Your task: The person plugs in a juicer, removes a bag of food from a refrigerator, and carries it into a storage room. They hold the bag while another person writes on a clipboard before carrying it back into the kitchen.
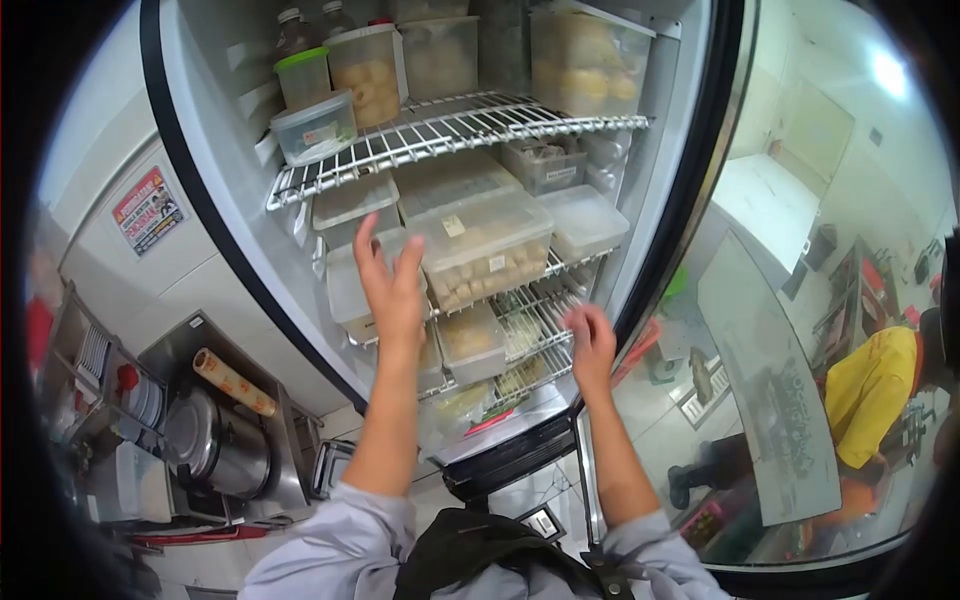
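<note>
White-walled refrigerator [262, 225] stood open, centre frame; large clear rectangular plastic container [490, 232] sat mid-frame, ungrasped. Left hand [392, 285] beside it, spread, empty; right hand [594, 345], right of centre, half-open, seemingly empty.

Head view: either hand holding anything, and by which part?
Nothing visibly held. The left hand is open; the right hand is curled, no item visible in it.

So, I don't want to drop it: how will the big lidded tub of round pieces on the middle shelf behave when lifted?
The tub looks well filled, so it is probably heavy. See-through and seemingly plastic, it may flex a little. Wide and low, it seems unlikely to tip.
</note>
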A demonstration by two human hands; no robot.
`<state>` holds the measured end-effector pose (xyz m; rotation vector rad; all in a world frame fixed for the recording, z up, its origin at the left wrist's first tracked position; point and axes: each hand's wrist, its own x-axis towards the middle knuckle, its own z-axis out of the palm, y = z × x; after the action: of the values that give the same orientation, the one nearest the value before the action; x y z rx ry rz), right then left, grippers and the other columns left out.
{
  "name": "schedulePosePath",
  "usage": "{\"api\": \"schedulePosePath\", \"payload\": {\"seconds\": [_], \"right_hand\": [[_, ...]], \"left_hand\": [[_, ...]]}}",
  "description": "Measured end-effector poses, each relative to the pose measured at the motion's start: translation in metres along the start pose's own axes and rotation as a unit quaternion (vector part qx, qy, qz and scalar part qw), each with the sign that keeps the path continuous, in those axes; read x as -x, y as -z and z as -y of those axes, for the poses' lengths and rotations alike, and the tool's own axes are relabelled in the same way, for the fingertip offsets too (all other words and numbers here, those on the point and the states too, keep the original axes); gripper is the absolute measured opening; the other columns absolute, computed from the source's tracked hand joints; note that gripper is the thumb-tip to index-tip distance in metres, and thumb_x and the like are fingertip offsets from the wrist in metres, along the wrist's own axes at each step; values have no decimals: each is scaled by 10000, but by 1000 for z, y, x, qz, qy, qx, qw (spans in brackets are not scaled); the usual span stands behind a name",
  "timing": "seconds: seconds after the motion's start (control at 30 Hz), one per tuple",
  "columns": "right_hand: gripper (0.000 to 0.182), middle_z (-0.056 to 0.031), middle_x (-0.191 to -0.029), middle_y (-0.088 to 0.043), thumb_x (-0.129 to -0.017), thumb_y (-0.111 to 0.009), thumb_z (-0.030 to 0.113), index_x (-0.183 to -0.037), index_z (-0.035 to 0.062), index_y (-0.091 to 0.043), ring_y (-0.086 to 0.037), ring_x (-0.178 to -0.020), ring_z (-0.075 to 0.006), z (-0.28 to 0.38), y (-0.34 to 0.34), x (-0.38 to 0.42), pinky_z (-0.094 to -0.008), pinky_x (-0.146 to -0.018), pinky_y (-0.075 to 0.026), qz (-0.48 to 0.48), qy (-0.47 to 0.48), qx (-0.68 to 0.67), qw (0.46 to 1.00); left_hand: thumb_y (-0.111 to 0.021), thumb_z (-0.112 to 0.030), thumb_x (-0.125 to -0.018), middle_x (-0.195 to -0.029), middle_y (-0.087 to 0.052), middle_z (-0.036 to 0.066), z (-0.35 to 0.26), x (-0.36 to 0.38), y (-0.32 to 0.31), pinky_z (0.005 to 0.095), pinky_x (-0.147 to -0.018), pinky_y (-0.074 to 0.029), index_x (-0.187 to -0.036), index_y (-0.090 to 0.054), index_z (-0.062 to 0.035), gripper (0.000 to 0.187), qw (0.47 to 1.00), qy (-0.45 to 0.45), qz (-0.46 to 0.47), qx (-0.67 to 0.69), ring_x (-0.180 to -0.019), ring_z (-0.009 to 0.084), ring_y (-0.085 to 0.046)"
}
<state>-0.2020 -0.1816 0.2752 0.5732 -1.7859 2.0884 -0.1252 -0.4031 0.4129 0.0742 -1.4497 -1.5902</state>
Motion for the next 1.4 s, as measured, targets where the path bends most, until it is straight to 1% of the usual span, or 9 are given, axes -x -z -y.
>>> {"api": "schedulePosePath", "payload": {"seconds": [0.07,0.13,0.23,0.3,0.67,0.9,1.17,1.23,1.4], "right_hand": [[344,-100,-970,-640,-947,-491,276,-1089,-26,-571,-581,-917,-158,14,-37,-69,-281,-813,-446,17,16,33,999],[434,-122,-998,-641,-950,-474,358,-1121,-30,-566,-576,-951,-184,11,-58,-106,-310,-855,-435,29,34,93,995],[636,-135,-1128,-608,-928,-396,547,-1223,-2,-521,-543,-1063,-238,8,-77,-127,-356,-959,-379,69,-119,111,984],[764,-120,-1247,-548,-880,-354,666,-1294,34,-465,-513,-1133,-275,16,-85,-127,-372,-1029,-323,79,-242,-231,939],[561,-69,-1224,-563,-841,-544,426,-1290,99,-469,-545,-1112,-229,73,-56,-157,-390,-916,-448,298,-427,-166,837],[830,-91,-1428,-336,-770,-596,355,-1459,156,-179,-385,-1279,-243,118,18,-26,-419,-975,-409,151,-288,-214,921],[743,-100,-1345,-391,-763,-573,191,-1422,161,-231,-405,-1241,-263,37,69,94,-398,-972,-416,-90,-349,-289,887],[725,-97,-1326,-399,-764,-568,173,-1411,161,-242,-412,-1222,-261,-9,60,89,-393,-953,-430,-113,-303,-244,914],[794,-169,-1367,-320,-770,-614,160,-1423,47,-178,-344,-1255,-315,-104,11,50,-401,-1057,-295,-212,-230,-190,931]], "left_hand": [[-671,-187,-808,-1502,-107,173,2,23,-1,444,-1115,-125,-1424,-227,-70,769,989,54,-24,133,-1396,263,-114],[-613,-57,-811,-1505,-100,157,16,37,-7,384,-1127,-23,-1446,-113,-69,808,1000,-11,0,-16,-1412,255,-36],[-605,-22,-798,-1504,-74,183,8,42,-12,391,-1126,-8,-1451,-25,-47,874,998,-46,32,-31,-1412,268,-7],[-609,-15,-791,-1506,-65,184,9,42,-13,391,-1126,-12,-1452,-24,-48,883,997,-48,48,-38,-1412,275,-10],[-638,-94,-782,-1456,-190,131,16,60,-16,456,-1097,-114,-1429,-192,-67,786,990,-52,44,-121,-1362,274,-162],[-595,-139,-823,-1409,-223,151,5,93,-5,410,-1057,-264,-1316,-366,15,565,977,-151,130,-78,-1287,291,-312],[-632,-145,-810,-1375,-302,170,48,132,-31,402,-1067,-270,-1185,-480,-36,419,943,36,300,-142,-1295,290,-333],[-636,-122,-789,-1248,-481,146,32,90,-42,385,-1063,-286,-1111,-542,-60,341,910,-143,304,-242,-1258,280,-405],[-609,-136,-778,-1087,-589,143,37,-40,-66,442,-921,-423,-1092,-550,-55,330,772,-260,285,-505,-1083,318,-522]]}}
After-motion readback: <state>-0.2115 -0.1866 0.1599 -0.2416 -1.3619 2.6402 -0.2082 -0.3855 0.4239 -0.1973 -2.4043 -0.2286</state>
